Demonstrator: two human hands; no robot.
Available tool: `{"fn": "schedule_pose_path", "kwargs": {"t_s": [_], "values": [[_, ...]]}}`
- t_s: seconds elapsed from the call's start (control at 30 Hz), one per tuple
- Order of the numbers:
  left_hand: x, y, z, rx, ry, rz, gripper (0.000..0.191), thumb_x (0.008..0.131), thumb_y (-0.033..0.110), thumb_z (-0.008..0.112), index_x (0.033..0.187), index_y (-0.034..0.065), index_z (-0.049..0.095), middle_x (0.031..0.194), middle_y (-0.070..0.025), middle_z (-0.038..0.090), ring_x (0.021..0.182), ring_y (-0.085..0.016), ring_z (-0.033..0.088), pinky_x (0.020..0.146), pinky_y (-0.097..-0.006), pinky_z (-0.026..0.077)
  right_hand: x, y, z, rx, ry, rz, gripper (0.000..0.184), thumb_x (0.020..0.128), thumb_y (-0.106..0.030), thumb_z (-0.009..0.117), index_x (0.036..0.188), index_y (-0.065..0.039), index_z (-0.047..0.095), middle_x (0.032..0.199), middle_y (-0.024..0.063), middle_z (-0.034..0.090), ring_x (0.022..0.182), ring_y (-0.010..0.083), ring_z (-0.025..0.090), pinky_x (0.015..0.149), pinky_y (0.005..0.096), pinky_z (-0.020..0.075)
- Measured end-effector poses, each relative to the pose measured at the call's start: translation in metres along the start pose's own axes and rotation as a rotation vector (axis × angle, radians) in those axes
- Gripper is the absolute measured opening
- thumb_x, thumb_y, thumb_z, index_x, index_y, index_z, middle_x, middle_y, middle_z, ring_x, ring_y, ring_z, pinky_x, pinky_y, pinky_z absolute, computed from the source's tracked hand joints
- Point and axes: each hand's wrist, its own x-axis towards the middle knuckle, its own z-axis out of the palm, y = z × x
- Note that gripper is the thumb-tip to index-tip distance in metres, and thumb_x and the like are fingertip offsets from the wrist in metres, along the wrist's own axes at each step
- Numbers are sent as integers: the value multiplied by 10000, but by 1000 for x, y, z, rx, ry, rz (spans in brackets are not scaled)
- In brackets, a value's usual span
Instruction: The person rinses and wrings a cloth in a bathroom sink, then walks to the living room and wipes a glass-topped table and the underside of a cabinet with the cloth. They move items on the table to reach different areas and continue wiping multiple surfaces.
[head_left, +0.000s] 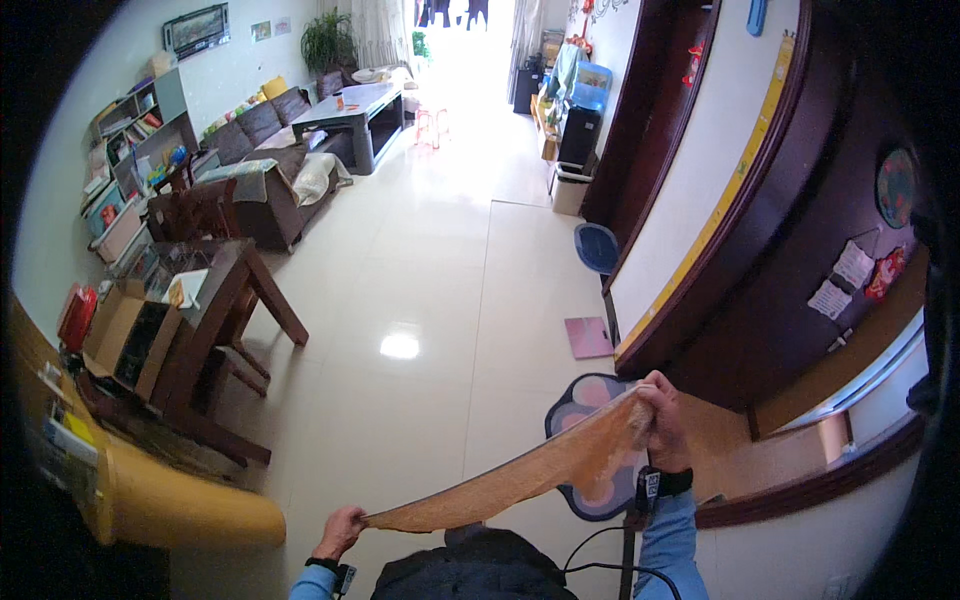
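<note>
An orange-brown cloth (495, 487) is stretched between my two hands at the bottom of the view, its upper edge slanting up to the right. My left hand (345, 531) grips its narrow, gathered left end. Higher up, my right hand (664, 420) is closed around the bunched right end, close to the door frame. The cloth's lower edge sags a little between them. Both wrists carry a dark band with a small device. Behind the right part of the cloth, a paw-shaped mat (600, 486) lies on the floor, partly hidden.
Left stand a dark wooden table (232, 262), an open cardboard box (135, 330) and a yellow rounded piece of furniture (187, 495). A pink bathroom scale (589, 337) and a blue mat (597, 247) lie along the right wall. The dark door (810, 225) stands right; a sofa (277, 202) is farther back.
</note>
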Motion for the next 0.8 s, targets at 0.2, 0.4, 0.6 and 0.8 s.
{"fn": "schedule_pose_path", "kwargs": {"t_s": [0.2,0.4,0.6,0.8], "values": [[87,-24,-47,48,264,-40,104,853,92,721,935,28,712,854,-180,700,825,-356,692,741,-450,556,146,16,22,13,-60,50,104,940,-68,615,866,-94,548,830,7,599,694,109,593,619,262,528],[219,-49,-84,-275,553,-251,92,872,62,674,914,-18,690,834,-146,707,783,-222,693,725,-361,552,264,46,28,-53,-87,188,101,956,-91,634,889,-92,558,819,7,606,679,107,607,585,272,543],[386,-33,-192,-719,561,-185,76,905,66,692,936,-2,681,876,-33,689,833,-142,650,754,-301,535,375,59,35,-208,-95,323,103,957,-104,681,936,-94,580,842,-24,613,741,85,603,682,243,528],[549,36,-321,-1149,417,74,74,935,53,682,970,84,625,878,38,595,787,-63,565,725,-227,472,458,38,46,-170,-72,222,117,977,-146,664,981,-101,556,916,-35,561,843,67,546,740,223,471]]}}
